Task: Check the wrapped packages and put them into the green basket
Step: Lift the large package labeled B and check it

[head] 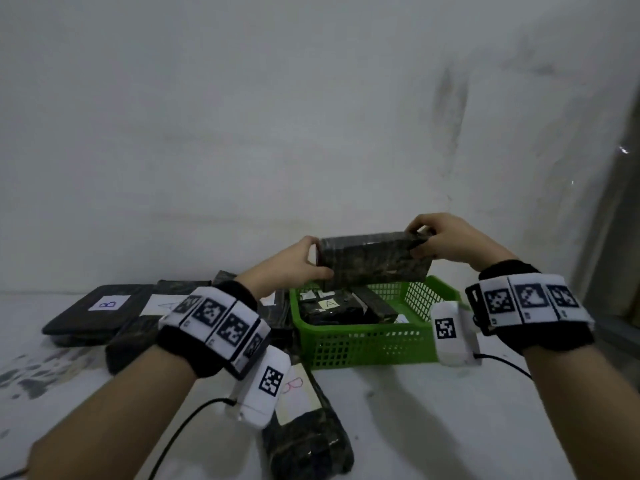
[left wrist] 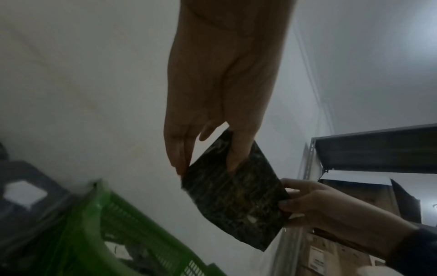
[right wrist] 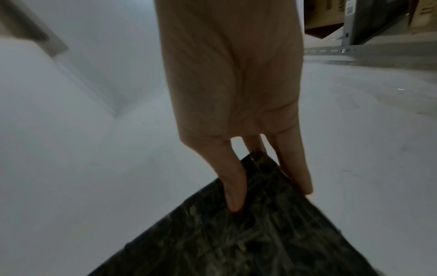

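Note:
A dark, plastic-wrapped package (head: pixel 375 259) is held upright in the air above the green basket (head: pixel 363 344). My left hand (head: pixel 308 263) pinches its left end, thumb in front and fingers behind. My right hand (head: pixel 433 242) grips its upper right corner. The left wrist view shows the package (left wrist: pixel 234 194) with my left hand (left wrist: pixel 208 164) on its top edge and the right hand (left wrist: pixel 307 203) on its far edge. In the right wrist view my right hand (right wrist: pixel 267 190) pinches the package (right wrist: pixel 248 242). Inside the basket lie other wrapped packages, one labelled A (head: pixel 330 308).
More wrapped packages lie on the white surface left of the basket, one labelled B (head: pixel 100 308), one labelled A (head: pixel 162 304). Another B package (head: pixel 304 431) lies in front of the basket. A white wall rises close behind. Metal shelving (left wrist: pixel 378 149) stands to the right.

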`<state>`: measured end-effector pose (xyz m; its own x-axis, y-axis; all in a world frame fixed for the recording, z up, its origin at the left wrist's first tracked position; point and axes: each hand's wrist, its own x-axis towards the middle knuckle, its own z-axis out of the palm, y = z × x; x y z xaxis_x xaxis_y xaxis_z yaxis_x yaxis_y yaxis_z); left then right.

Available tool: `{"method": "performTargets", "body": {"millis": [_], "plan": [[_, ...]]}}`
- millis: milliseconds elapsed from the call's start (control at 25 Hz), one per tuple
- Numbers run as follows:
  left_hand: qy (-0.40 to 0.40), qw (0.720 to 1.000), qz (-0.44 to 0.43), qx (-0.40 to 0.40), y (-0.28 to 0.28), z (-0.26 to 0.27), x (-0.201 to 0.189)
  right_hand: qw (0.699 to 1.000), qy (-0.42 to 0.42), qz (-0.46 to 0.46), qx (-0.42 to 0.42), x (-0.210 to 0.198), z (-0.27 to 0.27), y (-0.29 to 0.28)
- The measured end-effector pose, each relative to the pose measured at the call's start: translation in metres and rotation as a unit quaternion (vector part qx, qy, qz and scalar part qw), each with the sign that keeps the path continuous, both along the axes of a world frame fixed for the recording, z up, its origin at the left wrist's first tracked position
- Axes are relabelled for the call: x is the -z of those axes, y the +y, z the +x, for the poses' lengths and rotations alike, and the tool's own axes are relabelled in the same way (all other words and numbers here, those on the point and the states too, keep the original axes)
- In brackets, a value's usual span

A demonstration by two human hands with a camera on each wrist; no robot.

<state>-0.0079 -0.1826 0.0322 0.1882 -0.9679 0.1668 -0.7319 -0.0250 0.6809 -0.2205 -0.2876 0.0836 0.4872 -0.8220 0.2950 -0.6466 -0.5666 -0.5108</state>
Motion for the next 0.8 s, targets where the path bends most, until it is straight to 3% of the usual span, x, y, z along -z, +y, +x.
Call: {"method": "performTargets", "body": {"millis": [160,320,400,520,640,800], "plan": [[0.075,0.99,0.101,0.07,-0.042,-0.016,0.012,0.996,0.079,-0.015,0.036,0.037,-0.008,-0.039],[-0.02,0.987,0.136,0.084,-0.067,-0.025,0.018,0.988,0.137,-0.023,0.062,0.064,-0.01,-0.067],[-0.073,0.984,0.143,0.083,-0.076,-0.031,0.021,0.987,0.146,0.005,0.07,0.071,-0.01,-0.074],[-0.183,0.959,0.154,0.151,-0.083,-0.039,0.029,0.977,0.182,0.084,0.067,0.077,-0.016,-0.083],[-0.17,0.96,0.175,0.141,-0.091,-0.046,0.041,0.947,0.287,0.132,0.052,0.087,-0.02,-0.085],[-0.134,0.965,0.192,0.122,-0.099,-0.043,0.043,0.946,0.298,0.115,0.051,0.094,-0.01,-0.086]]}}
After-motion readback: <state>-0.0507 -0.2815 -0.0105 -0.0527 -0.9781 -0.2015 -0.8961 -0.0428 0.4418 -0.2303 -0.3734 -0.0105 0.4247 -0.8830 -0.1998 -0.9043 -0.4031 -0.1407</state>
